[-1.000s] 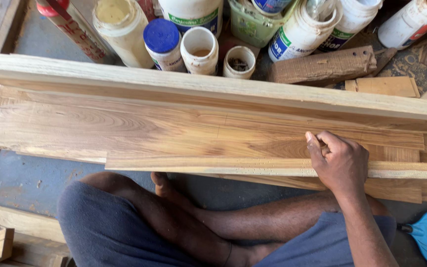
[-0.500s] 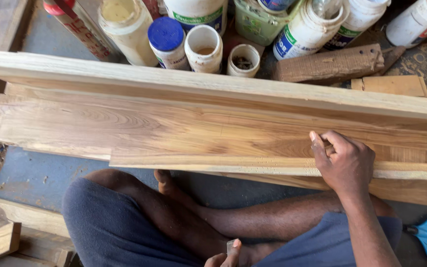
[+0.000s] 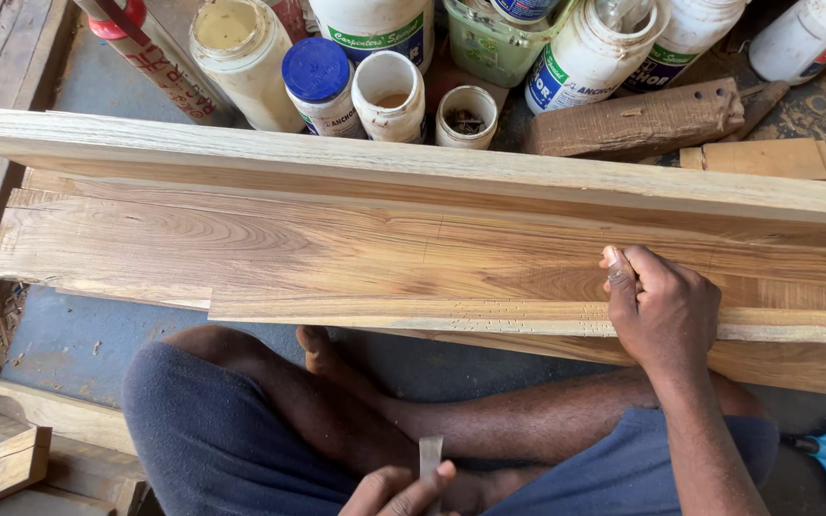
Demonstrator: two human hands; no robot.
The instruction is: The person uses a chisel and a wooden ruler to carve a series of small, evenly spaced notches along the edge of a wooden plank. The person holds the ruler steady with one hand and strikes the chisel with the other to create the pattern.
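Seated cross-legged on the floor, with a stack of long pale wooden boards (image 3: 336,253) laid flat across the front of the knees, within easy reach of both hands. Right hand (image 3: 662,311) resting palm-down on the front edge of a narrow light wooden strip (image 3: 413,318) that lies along the near side of the top board, apparently pinning it against sliding; fingers (image 3: 623,272) close together and curled, tips pressing down on the wood, nothing enclosed. Left hand (image 3: 399,489) low at the lap, thumb and fingers pinched on a small flat pale sliver (image 3: 430,453) standing upright, material unclear. Beyond the boards, a crowd of white plastic glue bottles (image 3: 590,57), a blue-capped jar (image 3: 317,81) and an open tin of small nails (image 3: 466,115), beside a rough brown wooden block (image 3: 638,119).
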